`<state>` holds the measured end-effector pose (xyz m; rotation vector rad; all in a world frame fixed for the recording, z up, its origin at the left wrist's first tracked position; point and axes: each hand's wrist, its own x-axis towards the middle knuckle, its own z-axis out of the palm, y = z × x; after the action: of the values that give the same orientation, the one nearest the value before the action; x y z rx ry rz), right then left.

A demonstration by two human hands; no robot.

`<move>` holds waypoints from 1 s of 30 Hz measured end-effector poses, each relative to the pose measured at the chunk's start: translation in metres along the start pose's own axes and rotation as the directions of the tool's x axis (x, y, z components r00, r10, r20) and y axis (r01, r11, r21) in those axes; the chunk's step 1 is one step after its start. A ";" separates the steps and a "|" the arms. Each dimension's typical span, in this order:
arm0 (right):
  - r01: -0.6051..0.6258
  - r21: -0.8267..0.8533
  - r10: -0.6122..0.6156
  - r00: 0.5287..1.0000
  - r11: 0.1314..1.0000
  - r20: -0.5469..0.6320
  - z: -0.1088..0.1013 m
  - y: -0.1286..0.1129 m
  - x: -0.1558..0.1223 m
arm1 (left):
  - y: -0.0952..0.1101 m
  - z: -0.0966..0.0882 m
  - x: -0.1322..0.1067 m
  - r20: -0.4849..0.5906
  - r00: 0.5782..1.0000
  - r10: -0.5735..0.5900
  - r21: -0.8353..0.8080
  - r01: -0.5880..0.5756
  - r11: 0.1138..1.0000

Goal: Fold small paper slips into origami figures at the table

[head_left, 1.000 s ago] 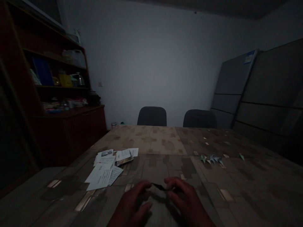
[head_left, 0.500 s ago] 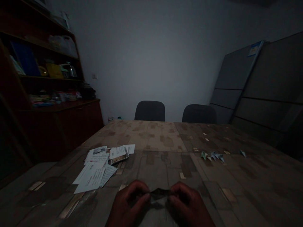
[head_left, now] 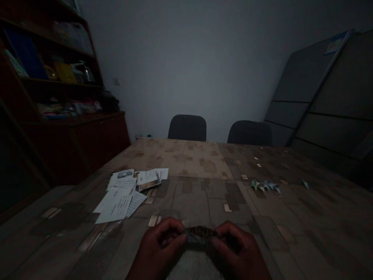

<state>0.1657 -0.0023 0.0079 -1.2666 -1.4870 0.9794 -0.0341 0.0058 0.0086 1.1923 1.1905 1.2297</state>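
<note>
Dark brown, one small folded piece (head_left: 201, 232) sits at the bottom centre of the head view. The left hand (head_left: 163, 249) rises from the lower edge, angled inward; the right hand (head_left: 239, 249) mirrors it. On the table (head_left: 189, 198), overlapping papers (head_left: 115, 208), too jumbled to count, lie left of centre; a cluster of small folded shapes (head_left: 266, 186) lies at right, one more (head_left: 304, 184) apart. Two dark chairs, (head_left: 187, 127) and (head_left: 250, 133), stand beyond. Each hand's fingers are pinched together on one end of the piece.
</note>
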 end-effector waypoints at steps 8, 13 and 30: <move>0.151 -0.149 -0.140 0.987 0.977 0.082 0.000 0.006 -0.001 | -0.004 0.003 -0.004 0.084 0.996 -0.009 -0.163 0.022 0.986; 0.148 -0.101 -0.139 0.986 0.984 0.087 0.002 0.003 -0.002 | -0.003 0.007 -0.005 0.093 0.994 -0.062 -0.234 0.082 0.969; 0.388 -0.146 -0.367 0.918 0.910 0.153 0.006 0.001 -0.004 | -0.016 0.001 -0.008 0.182 0.976 0.118 0.038 -0.127 0.991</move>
<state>0.1608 -0.0061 0.0046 -0.9932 -1.8637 0.6890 -0.0330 -0.0017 -0.0071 1.3999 1.0314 1.1618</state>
